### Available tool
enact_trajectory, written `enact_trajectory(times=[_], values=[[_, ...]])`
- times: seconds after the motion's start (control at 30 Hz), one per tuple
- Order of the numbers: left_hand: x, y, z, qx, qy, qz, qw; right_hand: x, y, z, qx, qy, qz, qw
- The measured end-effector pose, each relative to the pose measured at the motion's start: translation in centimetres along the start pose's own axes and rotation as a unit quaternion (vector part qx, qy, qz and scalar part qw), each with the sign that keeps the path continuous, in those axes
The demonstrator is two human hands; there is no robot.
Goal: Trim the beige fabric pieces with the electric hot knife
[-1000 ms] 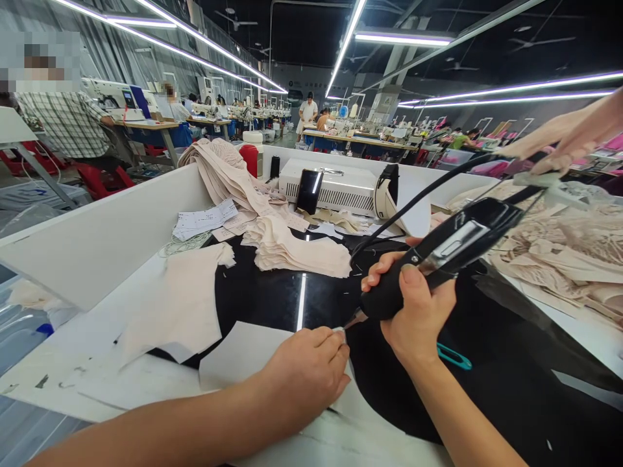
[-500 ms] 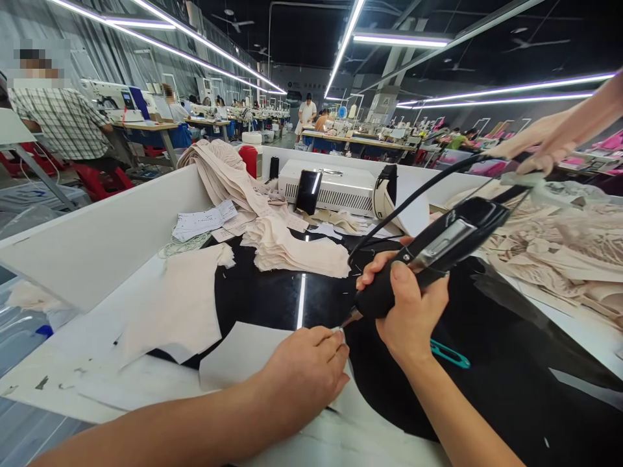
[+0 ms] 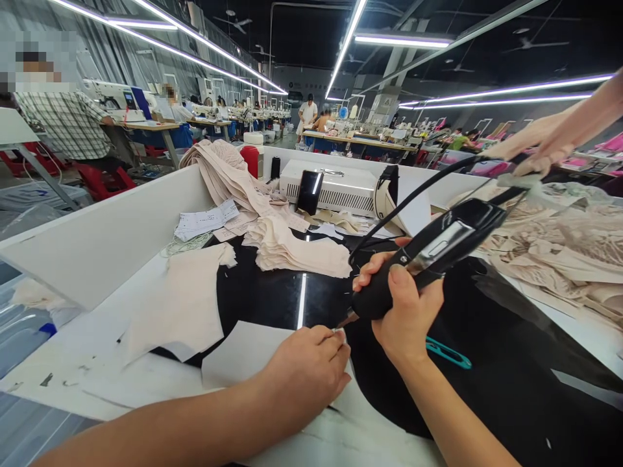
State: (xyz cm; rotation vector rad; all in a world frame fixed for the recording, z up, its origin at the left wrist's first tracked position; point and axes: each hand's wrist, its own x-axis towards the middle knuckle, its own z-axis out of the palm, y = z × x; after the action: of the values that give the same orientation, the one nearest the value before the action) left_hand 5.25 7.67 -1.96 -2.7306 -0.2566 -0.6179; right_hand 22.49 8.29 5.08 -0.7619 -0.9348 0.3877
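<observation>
So, far off to the left of the grip: white side board (image 3: 104, 240) fencing the bench, and a loose beige fabric piece (image 3: 182, 305) lying flat beside it. Closer in, a white paper pattern sheet (image 3: 238, 350) partly tucked under the left hand (image 3: 304, 370). Left hand pressed palm-down on that sheet, fingers curled together, pinching what looks like a tiny light scrap at the fingertips (image 3: 339, 337); too small to tell exactly what. Just above and right of those fingertips, the metal tip of the black handheld cutting tool (image 3: 428, 253), almost touching them. Up behind the grip: a stack of beige fabric pieces (image 3: 292, 250) on the glossy black tabletop (image 3: 272, 295), paper tickets (image 3: 204, 220) further left of the stack, a white machine box (image 3: 335, 185) at the back. Right hand (image 3: 403, 311) wrapped tight around the tool's fat black handle, thumb on top, body of the tool slanting up and away to the right with its black cable (image 3: 413, 198) looping back. Just below-right of the grip, a teal thread snip (image 3: 448, 353) lying on the black surface. Further right, a heap of beige lace pieces (image 3: 559, 246), and another person's hand (image 3: 545, 152) up top right over it.
</observation>
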Motion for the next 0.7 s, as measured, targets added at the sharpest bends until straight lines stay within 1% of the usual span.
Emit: enact_trajectory(times=[0.13,0.23,0.3,0.4,0.5,0.6,0.67,0.7], values=[[0.1,-0.1,0.1,-0.003,-0.008,0.007,1.000,0.0,0.1,0.1,-0.010,-0.005,-0.003,1.000],[0.2,-0.1,0.1,0.001,-0.001,0.002,1.000,0.1,-0.1,0.1,-0.004,-0.009,-0.004,1.000],[0.4,-0.1,-0.1,-0.001,0.001,-0.006,1.000,0.2,-0.4,-0.3,-0.002,0.003,-0.004,1.000],[0.5,-0.3,-0.5,-0.017,-0.019,-0.019,0.999,0.4,-1.0,-1.3,-0.032,0.015,-0.001,0.999],[0.4,-1.1,-0.5,-0.041,-0.047,-0.065,0.996,0.7,-1.7,-2.5,-0.097,0.011,0.000,0.995],[0.0,-2.6,-0.2,-0.064,-0.070,-0.121,0.988,0.9,-2.7,-3.1,-0.147,0.022,-0.011,0.989],[-0.3,-3.6,-0.2,-0.063,-0.065,-0.141,0.986,0.7,-3.4,-3.2,-0.167,0.036,-0.024,0.985],[-0.4,-4.0,-0.2,-0.057,-0.052,-0.142,0.987,0.5,-3.7,-3.1,-0.170,0.042,-0.029,0.984]])
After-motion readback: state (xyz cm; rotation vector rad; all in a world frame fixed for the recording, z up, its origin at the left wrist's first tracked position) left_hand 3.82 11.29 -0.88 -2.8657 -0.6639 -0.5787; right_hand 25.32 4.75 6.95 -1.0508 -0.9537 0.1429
